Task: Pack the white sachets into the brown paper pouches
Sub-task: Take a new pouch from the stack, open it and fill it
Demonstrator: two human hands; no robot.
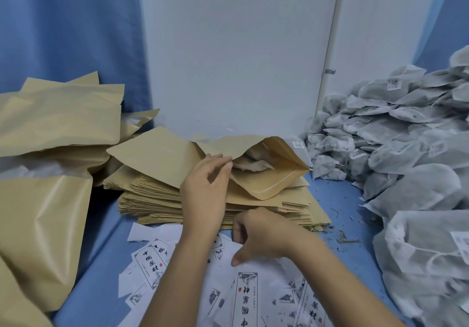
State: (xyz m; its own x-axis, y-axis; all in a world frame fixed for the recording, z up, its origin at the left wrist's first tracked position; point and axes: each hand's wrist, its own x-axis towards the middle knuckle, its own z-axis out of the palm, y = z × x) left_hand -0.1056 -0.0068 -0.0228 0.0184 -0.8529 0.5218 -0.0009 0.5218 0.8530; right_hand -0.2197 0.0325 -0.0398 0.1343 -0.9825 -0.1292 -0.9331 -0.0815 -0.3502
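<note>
- Now, the left hand pinches the near lip of the open pouch between thumb and fingertips and lifts it, so the mouth gapes toward the right.
- This pouch lies on top of the stack of flat pouches, and white sachets already show inside it.
- The right hand hangs low and apart from the pouch, fingers curled under, thumb tip down on the printed labels. Whether it holds anything I cannot tell.
- To do this step well, I judge the lip should be held high and taut. Any further sachet from the heap on the right should go in flat and be pushed deep, clear of the sealing edge.
- Loose herb crumbs lie on the blue table and are best kept out of the mouth.
- The labels carry large vertical characters that appear to read "中国药材", beside a small red seal and ink-style pictures.
- Small tags on the sachets are too small to read.
- Filled pouches at the left show no print.
</note>
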